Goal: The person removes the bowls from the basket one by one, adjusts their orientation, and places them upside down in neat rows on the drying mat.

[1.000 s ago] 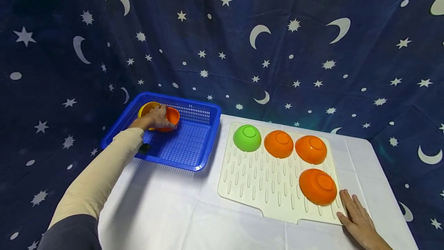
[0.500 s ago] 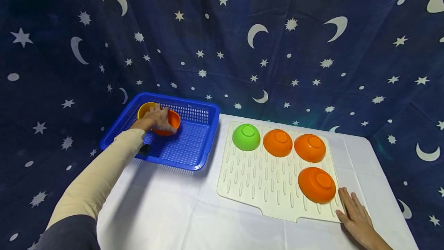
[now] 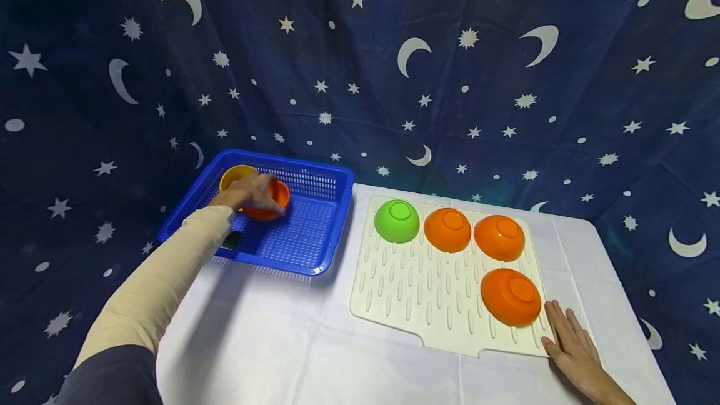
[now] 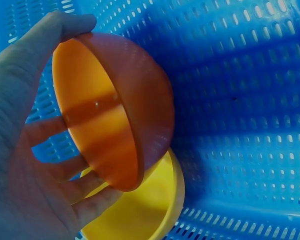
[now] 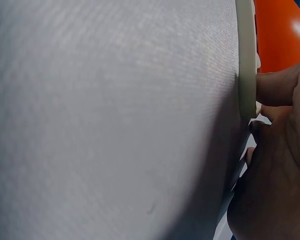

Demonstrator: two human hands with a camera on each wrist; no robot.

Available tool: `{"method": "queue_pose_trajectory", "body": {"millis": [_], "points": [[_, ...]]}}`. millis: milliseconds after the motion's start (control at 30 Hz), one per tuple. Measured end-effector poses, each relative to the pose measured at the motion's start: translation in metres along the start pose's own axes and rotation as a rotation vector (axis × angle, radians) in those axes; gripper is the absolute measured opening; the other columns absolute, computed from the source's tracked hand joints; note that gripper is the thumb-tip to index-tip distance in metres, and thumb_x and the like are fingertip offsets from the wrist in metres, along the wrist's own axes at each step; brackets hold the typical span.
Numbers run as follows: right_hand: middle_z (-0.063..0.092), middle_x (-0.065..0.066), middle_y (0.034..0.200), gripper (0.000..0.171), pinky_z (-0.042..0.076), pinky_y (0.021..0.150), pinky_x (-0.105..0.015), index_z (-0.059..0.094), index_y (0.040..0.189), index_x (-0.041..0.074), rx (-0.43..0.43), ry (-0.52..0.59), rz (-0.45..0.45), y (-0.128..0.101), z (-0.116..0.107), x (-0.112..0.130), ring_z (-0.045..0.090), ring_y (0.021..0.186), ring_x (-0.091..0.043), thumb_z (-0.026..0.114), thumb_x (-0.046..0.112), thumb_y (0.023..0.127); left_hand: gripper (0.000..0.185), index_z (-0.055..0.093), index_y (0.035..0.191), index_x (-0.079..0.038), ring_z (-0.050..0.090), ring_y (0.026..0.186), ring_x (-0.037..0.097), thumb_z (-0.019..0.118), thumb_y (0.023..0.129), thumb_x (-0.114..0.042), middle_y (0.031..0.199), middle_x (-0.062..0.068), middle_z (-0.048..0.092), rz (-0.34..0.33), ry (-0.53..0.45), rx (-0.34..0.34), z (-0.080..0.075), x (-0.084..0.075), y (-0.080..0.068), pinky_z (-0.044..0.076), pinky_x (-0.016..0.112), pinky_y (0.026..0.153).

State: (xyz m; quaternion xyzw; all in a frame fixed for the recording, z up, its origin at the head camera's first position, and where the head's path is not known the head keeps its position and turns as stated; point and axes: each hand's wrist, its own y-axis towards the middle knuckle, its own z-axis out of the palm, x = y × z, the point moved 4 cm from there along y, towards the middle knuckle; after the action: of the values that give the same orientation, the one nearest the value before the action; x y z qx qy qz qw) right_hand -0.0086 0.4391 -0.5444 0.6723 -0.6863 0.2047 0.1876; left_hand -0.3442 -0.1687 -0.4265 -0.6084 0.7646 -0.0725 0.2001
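My left hand (image 3: 255, 194) is inside the blue basket (image 3: 332, 249), holding an orange bowl (image 4: 145, 95) tilted on its side. In the left wrist view, the thumb lies over one side of the rim and the fingers reach the opposite side. A yellow bowl (image 4: 140, 215) sits right beside it, partly hidden by the orange bowl and the fingers. My right hand (image 3: 576, 355) rests with extended fingers at the right edge of a white drying mat (image 3: 405, 292). Its thumb (image 5: 277, 89) touches the mat's edge, close to an upside-down orange bowl (image 3: 510, 297).
Along the mat's back stand a green bowl (image 3: 397, 221) and two orange bowls, all upside down; one is the middle orange bowl (image 3: 447, 230). A small dark object (image 3: 232, 240) shows below the left wrist. White cloth (image 3: 270, 336) covers the table; a starry curtain (image 3: 360, 67) hangs behind.
The orange bowl and left hand have shifted slightly toward the near side of the basket, a little apart from the yellow bowl. The right hand keeps its place by the mat.
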Motion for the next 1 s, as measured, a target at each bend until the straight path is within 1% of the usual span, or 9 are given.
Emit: {"method": "queue_pose_trajectory", "body": {"millis": [67, 200, 300, 367, 500, 600, 733, 833, 1000], "points": [[-0.009, -0.022, 0.166, 0.072, -0.016, 0.108, -0.071, 0.002, 0.160, -0.001, -0.003, -0.002, -0.003, 0.000, 0.000, 0.000, -0.018, 0.149, -0.044, 0.045, 0.016, 0.105, 0.095, 0.041, 0.148, 0.000, 0.051, 0.117, 0.043, 0.081, 0.078, -0.051, 0.130, 0.028, 0.053, 0.007, 0.010, -0.004, -0.002, -0.001, 0.000, 0.044, 0.060, 0.099], [-0.010, -0.022, 0.166, 0.072, -0.016, 0.108, -0.071, 0.002, 0.160, -0.001, 0.000, 0.000, -0.004, 0.001, 0.001, 0.000, -0.018, 0.149, -0.045, 0.045, 0.017, 0.106, 0.095, 0.043, 0.147, 0.000, 0.053, 0.112, 0.042, 0.081, 0.077, -0.052, 0.126, 0.026, 0.055, 0.004, 0.011, -0.009, -0.005, -0.003, -0.001, 0.046, 0.058, 0.097], [-0.009, -0.025, 0.165, 0.071, -0.015, 0.107, -0.073, 0.002, 0.160, -0.003, 0.015, 0.007, 0.004, 0.002, 0.001, 0.001, -0.018, 0.148, -0.047, 0.044, 0.015, 0.105, 0.097, 0.041, 0.148, 0.000, 0.053, 0.113, 0.045, 0.080, 0.077, -0.054, 0.128, 0.027, 0.051, 0.010, 0.015, -0.023, -0.007, -0.006, -0.004, 0.046, 0.060, 0.096], [-0.008, -0.028, 0.164, 0.071, -0.012, 0.106, -0.076, 0.002, 0.159, -0.004, 0.030, 0.010, 0.010, 0.003, 0.000, 0.002, -0.017, 0.147, -0.050, 0.044, 0.013, 0.104, 0.099, 0.040, 0.149, -0.002, 0.052, 0.116, 0.047, 0.079, 0.077, -0.056, 0.132, 0.029, 0.048, 0.023, 0.030, -0.039, -0.009, -0.008, -0.006, 0.046, 0.062, 0.097], [-0.009, -0.031, 0.163, 0.071, -0.009, 0.103, -0.079, 0.001, 0.158, -0.005, 0.056, 0.008, 0.018, 0.003, -0.001, 0.004, -0.016, 0.146, -0.053, 0.044, 0.011, 0.104, 0.103, 0.039, 0.150, -0.004, 0.049, 0.120, 0.050, 0.076, 0.075, -0.064, 0.137, 0.032, 0.043, 0.057, 0.071, -0.076, -0.013, -0.015, -0.015, 0.045, 0.065, 0.096], [-0.011, -0.031, 0.162, 0.072, -0.012, 0.104, -0.078, -0.001, 0.158, -0.005, 0.067, 0.017, 0.027, 0.003, -0.002, 0.004, -0.018, 0.145, -0.053, 0.044, 0.011, 0.104, 0.104, 0.041, 0.148, -0.004, 0.050, 0.118, 0.049, 0.075, 0.073, -0.068, 0.134, 0.031, 0.044, 0.082, 0.088, -0.111, -0.015, -0.019, -0.022, 0.047, 0.065, 0.093], [-0.010, -0.030, 0.163, 0.071, -0.015, 0.106, -0.075, 0.000, 0.158, -0.004, 0.055, 0.017, 0.032, 0.003, -0.001, 0.003, -0.019, 0.146, -0.051, 0.043, 0.010, 0.104, 0.102, 0.044, 0.146, -0.005, 0.052, 0.112, 0.047, 0.076, 0.071, -0.068, 0.129, 0.028, 0.047, 0.112, 0.074, -0.172, -0.015, -0.022, -0.030, 0.050, 0.063, 0.089], [-0.009, -0.031, 0.163, 0.071, -0.015, 0.106, -0.074, 0.000, 0.158, -0.004, 0.054, 0.013, 0.037, 0.004, -0.001, 0.002, -0.019, 0.146, -0.051, 0.043, 0.010, 0.104, 0.101, 0.046, 0.145, -0.005, 0.053, 0.110, 0.045, 0.078, 0.071, -0.066, 0.127, 0.026, 0.049, 0.124, 0.058, -0.214, -0.015, -0.023, -0.037, 0.051, 0.062, 0.087], [-0.011, -0.031, 0.162, 0.071, -0.016, 0.106, -0.074, -0.001, 0.158, -0.004, 0.068, 0.015, 0.048, 0.006, 0.000, 0.003, -0.021, 0.146, -0.051, 0.042, 0.011, 0.104, 0.098, 0.047, 0.146, -0.004, 0.053, 0.110, 0.043, 0.080, 0.072, -0.059, 0.127, 0.025, 0.052, 0.131, 0.008, -0.259, -0.015, -0.027, -0.050, 0.051, 0.062, 0.085]]}}
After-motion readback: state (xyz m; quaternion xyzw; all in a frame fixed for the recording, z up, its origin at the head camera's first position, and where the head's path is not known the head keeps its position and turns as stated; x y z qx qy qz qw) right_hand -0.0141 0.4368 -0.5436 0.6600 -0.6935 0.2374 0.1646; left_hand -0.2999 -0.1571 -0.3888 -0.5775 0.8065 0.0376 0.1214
